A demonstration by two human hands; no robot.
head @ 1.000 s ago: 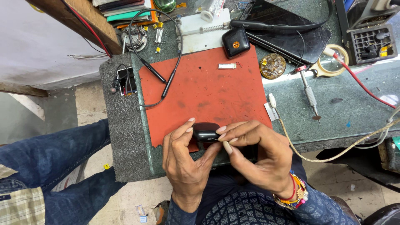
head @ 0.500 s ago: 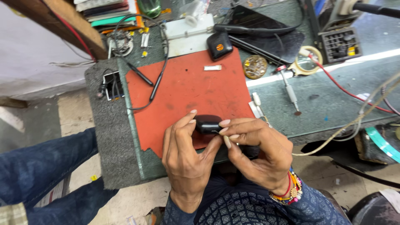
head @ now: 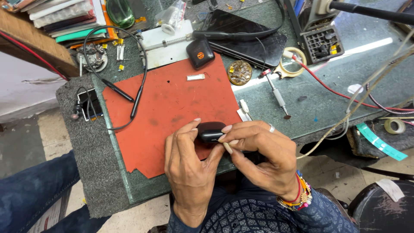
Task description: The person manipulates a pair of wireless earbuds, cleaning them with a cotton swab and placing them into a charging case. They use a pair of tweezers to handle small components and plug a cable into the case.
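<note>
My left hand and my right hand meet over the near edge of a red mat. Together they grip a small black rounded case, the left thumb and fingers on its left side, the right fingertips on its right side and underneath. A thin pale stick pokes out between my right fingers below the case. The case's underside is hidden by my fingers.
A second black case lies at the mat's far edge, by a black neckband earphone. A dark tablet, tape roll, screwdriver, red wire and stacked books crowd the glass-topped bench. A person's blue-jeaned leg is at left.
The camera view has shifted slightly, so the bench sits a little differently in frame. My hands stay together on the black case, with only small finger movement.
</note>
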